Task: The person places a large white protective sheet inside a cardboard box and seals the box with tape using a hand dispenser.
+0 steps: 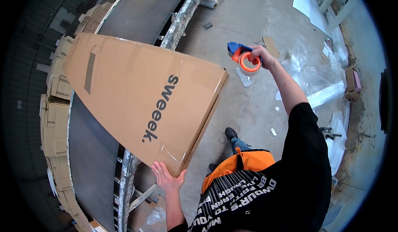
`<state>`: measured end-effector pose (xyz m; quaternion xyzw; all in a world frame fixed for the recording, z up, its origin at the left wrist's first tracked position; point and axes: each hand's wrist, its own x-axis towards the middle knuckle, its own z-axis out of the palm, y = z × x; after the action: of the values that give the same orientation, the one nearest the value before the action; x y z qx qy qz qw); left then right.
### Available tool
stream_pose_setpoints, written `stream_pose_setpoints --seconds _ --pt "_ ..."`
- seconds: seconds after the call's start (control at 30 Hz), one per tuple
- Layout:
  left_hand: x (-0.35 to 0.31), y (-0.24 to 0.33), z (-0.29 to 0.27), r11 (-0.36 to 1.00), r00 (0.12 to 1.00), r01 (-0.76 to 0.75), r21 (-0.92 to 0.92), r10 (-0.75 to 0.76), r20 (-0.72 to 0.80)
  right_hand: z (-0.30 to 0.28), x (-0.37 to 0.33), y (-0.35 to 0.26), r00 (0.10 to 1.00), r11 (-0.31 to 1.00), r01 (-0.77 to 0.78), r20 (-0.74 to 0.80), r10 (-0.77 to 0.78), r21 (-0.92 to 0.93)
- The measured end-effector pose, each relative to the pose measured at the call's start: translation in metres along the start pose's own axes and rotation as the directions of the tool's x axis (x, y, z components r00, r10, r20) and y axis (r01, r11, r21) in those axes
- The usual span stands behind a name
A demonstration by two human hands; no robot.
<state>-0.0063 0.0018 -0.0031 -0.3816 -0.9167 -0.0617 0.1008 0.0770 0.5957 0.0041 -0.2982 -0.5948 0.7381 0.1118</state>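
A large flat cardboard box (124, 87) lies across a dark conveyor belt, its near end jutting over the metal rail toward me. Clear tape strips shine near its edges. My left hand (166, 177) rests with spread fingers against the box's lower near corner. Out to the right, away from the box, my right hand (260, 55) grips a blue and orange tape dispenser (237, 51) with an orange-cored roll of tape on it. The fingers wrap round its handle.
The conveyor belt (93, 149) runs along the left, edged by a worn metal rail (182, 18). Stacked cardboard boxes (56, 124) line its far side. Crumpled clear plastic wrap (300, 60) and scraps litter the floor at right, near a wall and a small open box (352, 82).
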Motion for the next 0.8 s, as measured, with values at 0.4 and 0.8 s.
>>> stream_pose_setpoints --seconds 0.4,0.8 --pt "-0.001 0.009 -0.005 1.000 0.996 0.018 0.024 -0.019 0.083 0.074 -0.137 0.058 0.948 0.995 -0.096 0.306 0.091 0.002" --pt "0.281 0.094 -0.035 0.690 0.700 -0.640 -0.339 0.705 0.114 0.167 -0.142 0.064 0.981 0.997 -0.006 -0.192 -0.008 -0.071"
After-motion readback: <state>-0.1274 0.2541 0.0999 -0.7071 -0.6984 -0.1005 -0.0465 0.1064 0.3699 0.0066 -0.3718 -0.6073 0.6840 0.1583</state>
